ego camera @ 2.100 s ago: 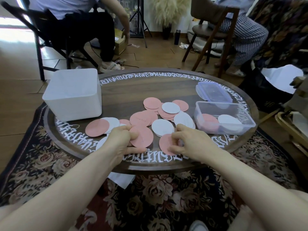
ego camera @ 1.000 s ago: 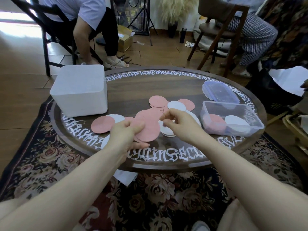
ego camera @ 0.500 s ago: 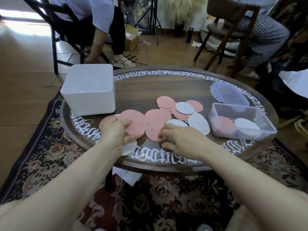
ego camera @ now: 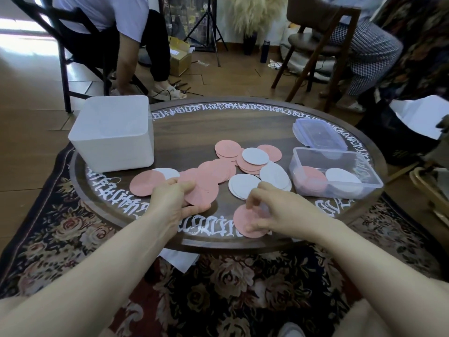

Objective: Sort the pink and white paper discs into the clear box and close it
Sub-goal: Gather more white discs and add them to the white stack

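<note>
Head view: your left hand (ego camera: 176,199) is curled around a stack of pink discs (ego camera: 202,188) near the front edge of the counter (ego camera: 243,122), thumb under the stack, fingers over the top. Your right hand (ego camera: 274,210) has its fingers bent down onto a single pink disc (ego camera: 245,221) lying right at the front edge; fingertips pinching at it, though whether it is lifted off the wood is unclear. Loose discs are spread across the counter middle: one pink disc (ego camera: 145,182) towards the left edge overlapping a white one (ego camera: 168,173), a white pair (ego camera: 244,186) just beyond your right hand, another white one (ego camera: 274,176) beside it, and a mixed pink-and-white pile (ego camera: 247,154) further back. The clear box (ego camera: 335,172) sits open at the right edge, with a pink stack (ego camera: 312,178) in its left part and a white stack (ego camera: 342,177) in its right part. Its clear lid (ego camera: 318,137) lies flat just behind the box, towards the back-right edge. A white bin (ego camera: 114,133) stands at the back-left edge. Two seated people and chairs are beyond the counter; a floral rug (ego camera: 218,288) is underneath.
</note>
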